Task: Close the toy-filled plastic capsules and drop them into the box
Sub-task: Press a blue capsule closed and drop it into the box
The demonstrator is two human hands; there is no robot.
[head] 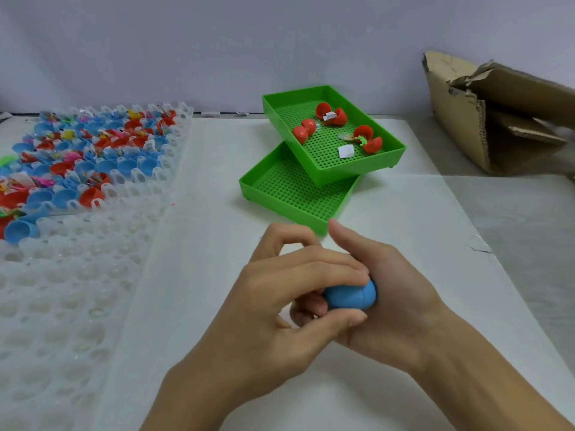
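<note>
2 hands, 1 capsule, and a box waiting at the table's far right corner.

We hold the blue capsule (350, 296) between both hands above the table's (217, 306) near middle: our left hand (280, 306) pinches it with fingers on top and thumb below, and our right hand (395, 290) cups its right end in the palm. Its long axis runs left to right, the seam crosswise and, we judge, nearly shut. The box (460, 126) lies ahead and to the right, well apart, so our right hand is the nearer carrier. 3 open red capsules (329, 115) sit in the upper green tray (357, 172).
</note>
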